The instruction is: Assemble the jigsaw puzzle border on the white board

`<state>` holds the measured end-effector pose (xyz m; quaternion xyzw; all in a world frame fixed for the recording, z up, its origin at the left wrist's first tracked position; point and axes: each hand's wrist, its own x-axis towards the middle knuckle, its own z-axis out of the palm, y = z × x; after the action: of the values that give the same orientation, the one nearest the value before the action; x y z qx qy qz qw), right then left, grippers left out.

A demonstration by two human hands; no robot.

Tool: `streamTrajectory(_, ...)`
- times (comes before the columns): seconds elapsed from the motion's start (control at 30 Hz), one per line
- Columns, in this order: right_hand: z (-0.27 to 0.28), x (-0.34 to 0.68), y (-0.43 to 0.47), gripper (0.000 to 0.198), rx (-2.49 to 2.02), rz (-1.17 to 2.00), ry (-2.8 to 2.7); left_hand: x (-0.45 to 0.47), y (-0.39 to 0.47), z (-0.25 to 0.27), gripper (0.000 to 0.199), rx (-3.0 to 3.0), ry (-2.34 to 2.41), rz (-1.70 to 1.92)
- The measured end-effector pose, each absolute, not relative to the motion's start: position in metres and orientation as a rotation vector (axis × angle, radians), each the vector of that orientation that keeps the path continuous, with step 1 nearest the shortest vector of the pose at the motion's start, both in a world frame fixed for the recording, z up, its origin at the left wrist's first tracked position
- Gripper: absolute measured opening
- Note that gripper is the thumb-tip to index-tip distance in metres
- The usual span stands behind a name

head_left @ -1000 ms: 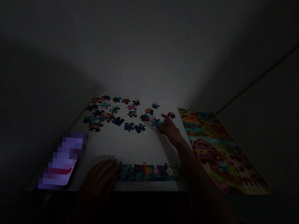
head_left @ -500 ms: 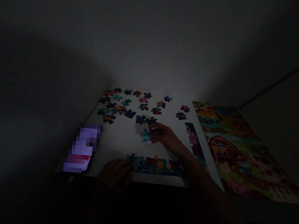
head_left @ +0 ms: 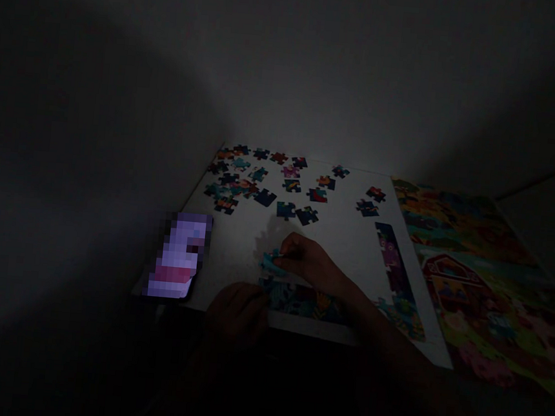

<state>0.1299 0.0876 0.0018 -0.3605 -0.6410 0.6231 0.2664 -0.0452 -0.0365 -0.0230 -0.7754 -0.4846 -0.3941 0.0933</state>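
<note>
My right hand (head_left: pixel 305 257) is closed in a pinch on a light blue puzzle piece (head_left: pixel 271 264). It holds the piece just above the left end of a joined bottom strip of puzzle (head_left: pixel 306 300), and a shadow falls on the white table behind it. My left hand (head_left: pixel 238 311) rests at the table's front edge beside the left end of that strip. Its fingers lie loosely together on the edge with nothing visible in them; the dim light hides detail. Another joined strip (head_left: pixel 394 263) runs up the right side, with purple shapes on it.
Several loose puzzle pieces (head_left: pixel 265 198) are scattered over the back and left of the white table (head_left: pixel 235 246). A lit phone (head_left: pixel 176 257), its screen blurred, lies at the left edge. A colourful farm picture (head_left: pixel 465 289) lies on the right. Walls stand behind and left.
My right hand has brought the light blue piece closer to the bottom strip's left end, away from the loose pieces. The view has shifted, so the table appears further right. My left hand stays by the edge.
</note>
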Motion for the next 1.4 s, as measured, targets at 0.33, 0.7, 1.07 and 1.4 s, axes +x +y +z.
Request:
streamTrajectory(0.33, 0.009, 0.132, 0.085, 0.018, -1.039, 1.591, -1.807, -0.046, -0.036, -0.019, 0.014, -2.306, -1.43, -1.143)
streamTrajectory(0.7, 0.008, 0.133, 0.075, 0.014, -1.182, 1.204, -2.144, -0.045, -0.037, -0.02, 0.013, -2.295, -1.452, -1.138)
streamTrajectory(1.07, 0.006, 0.136, 0.073, 0.013, -1.136, 1.123, -2.191, -0.046, -0.037, -0.023, 0.015, -2.301, -1.441, -1.156)
streamTrajectory(1.4, 0.005, 0.127, 0.074, 0.013, -1.05, 1.545, -1.811, -0.045, -0.036, -0.02, 0.014, -2.293, -1.454, -1.129)
